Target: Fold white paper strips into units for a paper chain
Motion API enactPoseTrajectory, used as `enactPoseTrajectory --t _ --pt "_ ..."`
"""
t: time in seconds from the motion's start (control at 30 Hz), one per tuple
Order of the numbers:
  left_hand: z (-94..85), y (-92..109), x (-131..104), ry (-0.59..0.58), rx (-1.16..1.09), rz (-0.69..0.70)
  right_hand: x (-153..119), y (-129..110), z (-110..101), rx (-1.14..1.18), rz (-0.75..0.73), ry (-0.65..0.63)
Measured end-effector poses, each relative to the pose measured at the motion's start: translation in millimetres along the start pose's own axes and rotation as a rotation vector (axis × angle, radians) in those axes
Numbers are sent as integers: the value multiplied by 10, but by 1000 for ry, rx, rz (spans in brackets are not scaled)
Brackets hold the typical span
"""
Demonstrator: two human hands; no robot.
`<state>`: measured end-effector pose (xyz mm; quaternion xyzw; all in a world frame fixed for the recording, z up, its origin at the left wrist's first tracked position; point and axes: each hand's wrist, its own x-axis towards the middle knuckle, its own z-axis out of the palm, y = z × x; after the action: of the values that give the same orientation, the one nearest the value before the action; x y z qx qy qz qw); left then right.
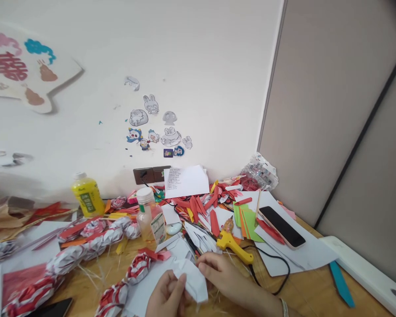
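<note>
Lower centre: left hand (167,294) and right hand (221,272) pinch a creased white paper sheet (195,281), apparently part-folded; red-and-white twisted paper strands (112,299), lower left, look already formed.

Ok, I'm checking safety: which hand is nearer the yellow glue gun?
Right: the right hand sits close by the glue gun, on its near-left side; the left hand is farther left, holding the white paper.
</note>
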<state>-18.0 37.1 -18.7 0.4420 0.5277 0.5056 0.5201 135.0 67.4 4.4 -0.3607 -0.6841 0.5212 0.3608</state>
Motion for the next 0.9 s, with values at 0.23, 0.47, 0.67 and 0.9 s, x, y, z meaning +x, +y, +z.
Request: enactPoseTrajectory --t 0.23,0.47,0.67,0.9 --pt "-8 99 13 34 -132 6 3 98 115 99 7 -7" --pt "-92 96 117 -110 -168 31 34 89 33 179 44 19" --pt "-185 162 181 -188 -183 48 72 173 60 191 34 45" --pt "-198 102 177 -228 -251 -6 60 187 66 201 34 88"
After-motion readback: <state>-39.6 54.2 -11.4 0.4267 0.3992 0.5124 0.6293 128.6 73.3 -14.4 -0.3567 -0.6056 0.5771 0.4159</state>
